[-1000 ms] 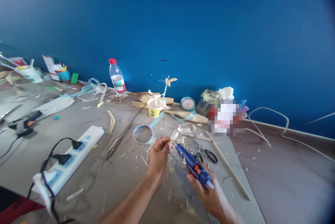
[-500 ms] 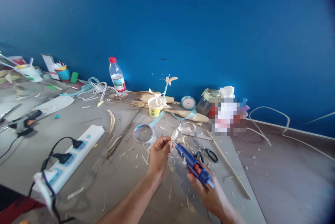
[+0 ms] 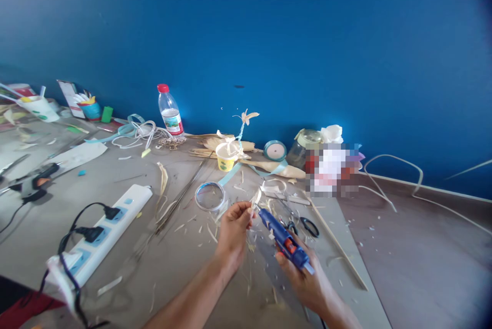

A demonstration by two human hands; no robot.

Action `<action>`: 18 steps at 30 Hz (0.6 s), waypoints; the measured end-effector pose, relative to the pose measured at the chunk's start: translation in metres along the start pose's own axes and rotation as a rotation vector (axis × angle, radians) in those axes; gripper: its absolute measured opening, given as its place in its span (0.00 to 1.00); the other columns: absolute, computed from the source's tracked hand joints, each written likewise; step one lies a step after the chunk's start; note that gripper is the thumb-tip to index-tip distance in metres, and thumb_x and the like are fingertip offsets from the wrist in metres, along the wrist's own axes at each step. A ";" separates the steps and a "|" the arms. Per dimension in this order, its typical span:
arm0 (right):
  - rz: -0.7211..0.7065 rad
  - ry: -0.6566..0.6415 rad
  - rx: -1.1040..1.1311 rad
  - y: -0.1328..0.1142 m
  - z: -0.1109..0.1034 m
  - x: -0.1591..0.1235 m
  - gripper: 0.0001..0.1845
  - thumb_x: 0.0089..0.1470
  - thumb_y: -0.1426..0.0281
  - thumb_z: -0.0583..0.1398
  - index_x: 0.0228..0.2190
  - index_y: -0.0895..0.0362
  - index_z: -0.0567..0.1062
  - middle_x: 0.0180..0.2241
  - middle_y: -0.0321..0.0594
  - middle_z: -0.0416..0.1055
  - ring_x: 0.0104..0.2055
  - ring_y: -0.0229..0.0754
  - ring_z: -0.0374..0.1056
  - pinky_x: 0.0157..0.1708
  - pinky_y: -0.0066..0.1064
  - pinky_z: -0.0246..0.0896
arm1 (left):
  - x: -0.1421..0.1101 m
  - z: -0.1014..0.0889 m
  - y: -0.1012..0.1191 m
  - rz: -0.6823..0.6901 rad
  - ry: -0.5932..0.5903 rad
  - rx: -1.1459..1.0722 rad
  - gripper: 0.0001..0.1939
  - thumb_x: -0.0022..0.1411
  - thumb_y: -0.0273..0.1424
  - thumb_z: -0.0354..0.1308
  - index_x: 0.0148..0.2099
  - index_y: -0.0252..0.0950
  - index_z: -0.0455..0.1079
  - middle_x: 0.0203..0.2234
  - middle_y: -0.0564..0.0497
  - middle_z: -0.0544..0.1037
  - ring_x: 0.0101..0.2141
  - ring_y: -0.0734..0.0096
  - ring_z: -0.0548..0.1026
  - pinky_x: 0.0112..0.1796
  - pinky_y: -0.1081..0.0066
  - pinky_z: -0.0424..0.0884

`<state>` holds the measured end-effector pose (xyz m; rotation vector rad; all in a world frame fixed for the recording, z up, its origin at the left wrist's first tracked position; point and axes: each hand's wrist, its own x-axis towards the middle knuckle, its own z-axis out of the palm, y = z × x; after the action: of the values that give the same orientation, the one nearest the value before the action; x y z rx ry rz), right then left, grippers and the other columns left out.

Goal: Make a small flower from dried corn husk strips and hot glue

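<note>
My left hand (image 3: pixel 233 229) is closed in a pinch on a small pale leaf-shaped husk piece (image 3: pixel 255 197), held up over the grey table (image 3: pixel 161 262). My right hand (image 3: pixel 303 280) grips a blue hot glue gun (image 3: pixel 283 239) with an orange trigger. The gun's nozzle points up-left and touches the base of the husk piece, right beside my left fingertips. Husk shavings lie scattered on the table beneath both hands.
Black-handled scissors (image 3: pixel 303 226) lie just right of the glue gun. A clear tape ring (image 3: pixel 209 196), a yellow cup (image 3: pixel 225 157) holding a husk flower, a water bottle (image 3: pixel 170 112), a ribbon spool (image 3: pixel 275 150), a white power strip (image 3: pixel 103 234) and a second glue gun (image 3: pixel 33 184) stand around. A blue wall rises behind.
Both hands hold almost still; the glue gun's nozzle has stayed at the husk piece. The view has shifted slightly.
</note>
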<state>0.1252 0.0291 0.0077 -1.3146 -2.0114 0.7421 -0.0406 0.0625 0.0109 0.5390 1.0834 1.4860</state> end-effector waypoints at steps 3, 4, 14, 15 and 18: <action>-0.078 0.019 -0.058 -0.004 -0.002 0.004 0.08 0.53 0.66 0.55 0.35 0.55 0.69 0.25 0.36 0.70 0.26 0.39 0.68 0.27 0.27 0.63 | -0.002 0.003 0.004 -0.077 -0.020 -0.098 0.10 0.43 0.32 0.65 0.27 0.32 0.71 0.18 0.55 0.70 0.18 0.83 0.60 0.22 0.79 0.55; -0.111 0.020 -0.080 -0.006 -0.002 0.005 0.07 0.52 0.67 0.55 0.34 0.55 0.68 0.25 0.35 0.70 0.25 0.38 0.67 0.25 0.26 0.62 | -0.002 0.003 0.004 -0.109 -0.032 -0.133 0.11 0.41 0.32 0.66 0.27 0.31 0.71 0.18 0.55 0.69 0.18 0.83 0.61 0.22 0.79 0.56; -0.255 0.024 -0.139 -0.013 -0.004 0.007 0.01 0.53 0.71 0.53 0.31 0.54 0.63 0.25 0.35 0.63 0.23 0.37 0.61 0.23 0.27 0.58 | -0.003 0.001 0.007 -0.202 -0.096 -0.326 0.11 0.42 0.29 0.67 0.27 0.31 0.69 0.18 0.54 0.69 0.18 0.84 0.62 0.21 0.80 0.58; -0.260 0.016 -0.131 -0.013 -0.004 0.007 0.01 0.53 0.71 0.53 0.31 0.54 0.63 0.25 0.35 0.63 0.23 0.37 0.61 0.23 0.27 0.58 | -0.004 0.001 0.007 -0.204 -0.094 -0.330 0.11 0.42 0.29 0.67 0.27 0.31 0.69 0.18 0.55 0.69 0.18 0.84 0.62 0.21 0.80 0.58; -0.257 -0.008 -0.122 -0.013 -0.004 0.008 0.02 0.54 0.70 0.53 0.32 0.54 0.63 0.26 0.36 0.64 0.24 0.38 0.62 0.24 0.27 0.58 | -0.004 0.003 0.009 -0.207 -0.091 -0.334 0.11 0.41 0.29 0.68 0.27 0.31 0.69 0.18 0.55 0.68 0.18 0.84 0.61 0.21 0.79 0.58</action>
<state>0.1185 0.0321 0.0215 -1.0911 -2.2087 0.5135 -0.0419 0.0601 0.0211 0.2491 0.7733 1.4074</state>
